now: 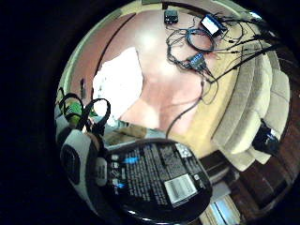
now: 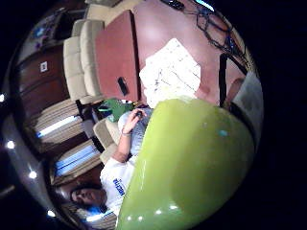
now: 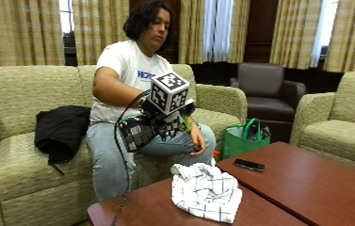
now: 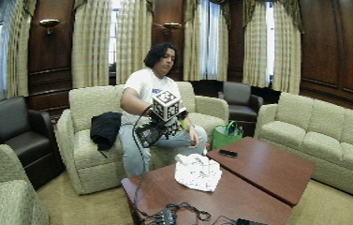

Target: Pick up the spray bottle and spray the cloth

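In the outside view a person sits on a sofa and grips a spray bottle (image 3: 136,134) in the gloved right hand (image 3: 165,120), held in the air above the near table's edge. The bottle is green with a black printed label (image 1: 154,180), and its green body (image 2: 192,163) fills much of the thumb side view. A white checked cloth (image 3: 203,190) lies crumpled on the reddish wooden table (image 3: 152,212), below and in front of the hand. Both palm views show the cloth (image 1: 119,82) (image 2: 170,72) on the table top. The bare left hand (image 3: 196,143) rests on the person's knee.
A black phone (image 3: 249,165) lies on the second table (image 3: 315,188) to the right. A green bag (image 3: 246,139) stands on the floor by the sofa. A black jacket (image 3: 61,129) lies on the sofa seat. Cables and small devices (image 4: 176,215) cover the table's near end.
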`<state>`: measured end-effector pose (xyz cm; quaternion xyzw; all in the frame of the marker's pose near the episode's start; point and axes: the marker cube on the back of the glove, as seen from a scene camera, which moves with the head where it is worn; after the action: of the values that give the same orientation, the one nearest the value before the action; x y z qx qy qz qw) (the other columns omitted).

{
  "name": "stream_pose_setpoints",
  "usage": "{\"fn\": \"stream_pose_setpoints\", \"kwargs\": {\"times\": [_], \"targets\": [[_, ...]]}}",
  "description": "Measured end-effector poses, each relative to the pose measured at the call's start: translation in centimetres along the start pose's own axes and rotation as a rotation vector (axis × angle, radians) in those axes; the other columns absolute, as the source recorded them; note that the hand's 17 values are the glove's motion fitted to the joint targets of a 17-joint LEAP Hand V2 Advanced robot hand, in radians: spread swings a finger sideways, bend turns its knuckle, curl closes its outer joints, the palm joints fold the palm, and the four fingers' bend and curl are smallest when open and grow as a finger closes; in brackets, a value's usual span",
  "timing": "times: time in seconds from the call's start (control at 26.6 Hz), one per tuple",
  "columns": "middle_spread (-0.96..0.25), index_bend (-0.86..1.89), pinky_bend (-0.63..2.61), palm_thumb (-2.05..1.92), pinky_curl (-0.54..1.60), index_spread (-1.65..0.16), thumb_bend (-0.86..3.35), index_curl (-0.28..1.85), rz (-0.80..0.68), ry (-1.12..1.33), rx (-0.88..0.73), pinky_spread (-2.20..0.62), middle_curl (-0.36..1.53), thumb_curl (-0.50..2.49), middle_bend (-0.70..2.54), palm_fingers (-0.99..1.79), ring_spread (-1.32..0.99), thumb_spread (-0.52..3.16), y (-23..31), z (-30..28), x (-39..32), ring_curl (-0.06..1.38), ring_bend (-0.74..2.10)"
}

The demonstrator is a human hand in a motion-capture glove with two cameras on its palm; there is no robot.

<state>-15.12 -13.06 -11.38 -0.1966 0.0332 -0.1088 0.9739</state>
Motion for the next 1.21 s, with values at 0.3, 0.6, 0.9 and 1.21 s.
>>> {"fn": "stream_pose_setpoints", "kwargs": {"times": [0.3, 0.6, 0.9, 1.21], "targets": [[-0.18, 0.34, 0.43, 0.93, 0.38, -0.25, -0.03, 0.55, 0.025, 0.275, -0.13, -0.31, 0.55, 0.77, 0.71, 1.37, -0.22, 0.32, -4.1, 6.4, -3.1, 0.48, 0.72], [-0.18, 0.32, 0.43, 0.93, 0.38, -0.25, -0.03, 0.56, 0.001, 0.51, -0.203, -0.31, 0.55, 0.78, 0.71, 1.36, -0.22, 0.34, -7.0, 13.7, -6.2, 0.48, 0.71], [-0.18, 0.29, 0.43, 0.93, 0.38, -0.25, -0.03, 0.57, -0.058, 0.761, -0.283, -0.31, 0.55, 0.79, 0.71, 1.36, -0.22, 0.36, -8.6, 19.0, -5.8, 0.47, 0.7], [-0.18, 0.28, 0.42, 0.93, 0.38, -0.25, -0.03, 0.57, 0.033, 0.68, -0.298, -0.3, 0.55, 0.79, 0.71, 1.37, -0.23, 0.37, -9.3, 23.1, -6.1, 0.47, 0.7]]}}
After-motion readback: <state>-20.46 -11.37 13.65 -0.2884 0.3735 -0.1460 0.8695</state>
